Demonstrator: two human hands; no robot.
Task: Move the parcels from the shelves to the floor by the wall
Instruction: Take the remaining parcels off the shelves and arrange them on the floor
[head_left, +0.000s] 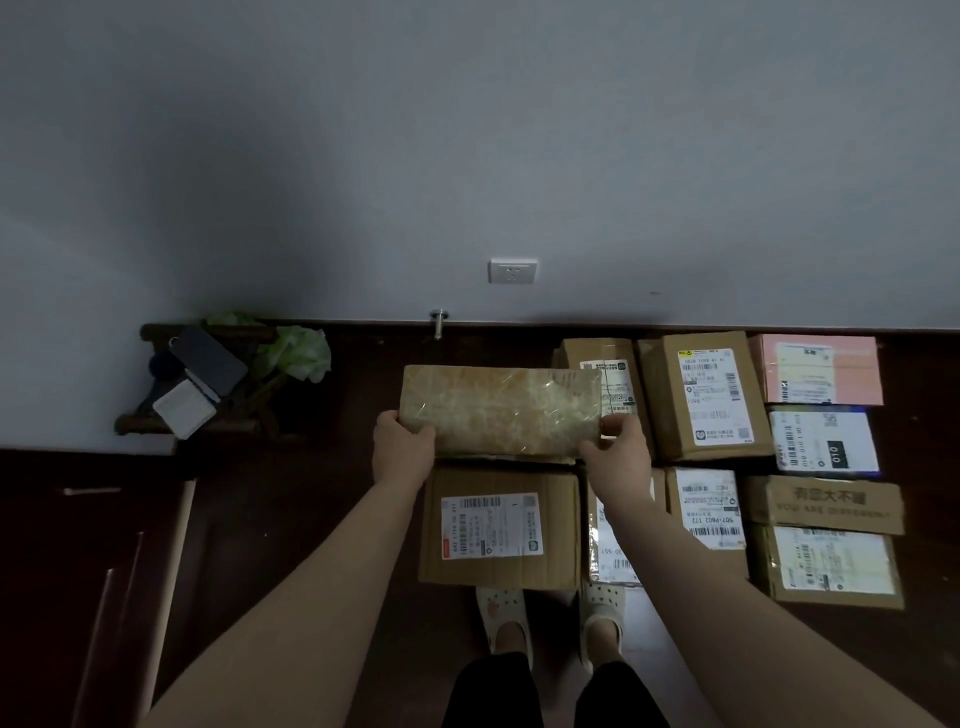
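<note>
1. Nearest, at my 6 o'clock, my slippers stand on the dark floor, toes touching or just short of the labelled box.

2. Just beyond that box, at 12 o'clock, I hold the taped parcel flat with its long side across me. My left hand grips its left end and my right hand grips its right end, thumbs on top, fingers curled under. A grip at both ends keeps a long parcel level while it is lowered. I cannot tell whether its underside touches anything yet.

3. My judgement is that the parcel is meant for the bare strip between the labelled box and the wall, which would close the row's left end.

4. Obstructions:
- At 1 o'clock a brown box sits just behind the parcel's right corner, so clearance there is tight.
- At 2 o'clock parcels lie in rows, among them a tall carton, a pink box and a white parcel.
- My right forearm crosses another box.

5. At 10 o'clock a low wooden stool carries small flat items (possibly a phone and wallet), with a green bag beside it, well apart from the parcel.

6. Farthest are a door stop at the skirting and a wall socket above.
</note>
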